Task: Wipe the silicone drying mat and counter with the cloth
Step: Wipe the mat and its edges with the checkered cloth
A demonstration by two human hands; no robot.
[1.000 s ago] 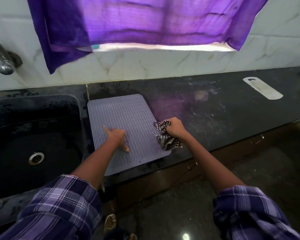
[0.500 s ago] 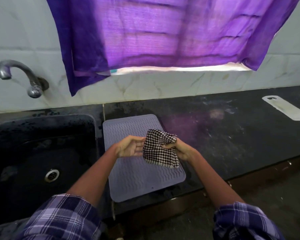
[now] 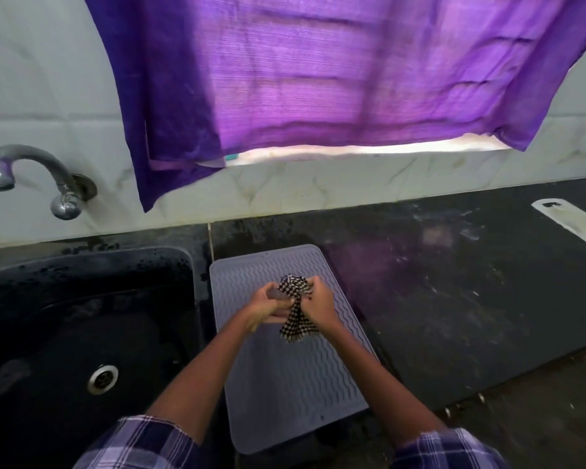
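Observation:
A grey silicone drying mat [image 3: 285, 394] with a wavy ribbed surface lies on the black stone counter [image 3: 454, 299], just right of the sink. Above the mat's far half I hold a black-and-white checked cloth [image 3: 295, 309] bunched between both hands. My left hand [image 3: 268, 308] grips its left side and my right hand [image 3: 318, 304] grips its right side, with the two hands close together. The cloth's lower end hangs free a little above the mat.
A black sink [image 3: 82, 333] with a metal drain [image 3: 103, 379] sits left of the mat, under a wall tap [image 3: 31, 174]. A purple curtain [image 3: 318, 79] hangs over the window. A white flat board [image 3: 572, 225] lies at the counter's far right. The counter right of the mat shows pale smears.
The cloth came off the mat's right edge and was lifted above the mat. My left hand left the mat and closed on the cloth, which is now bunched tighter between both hands.

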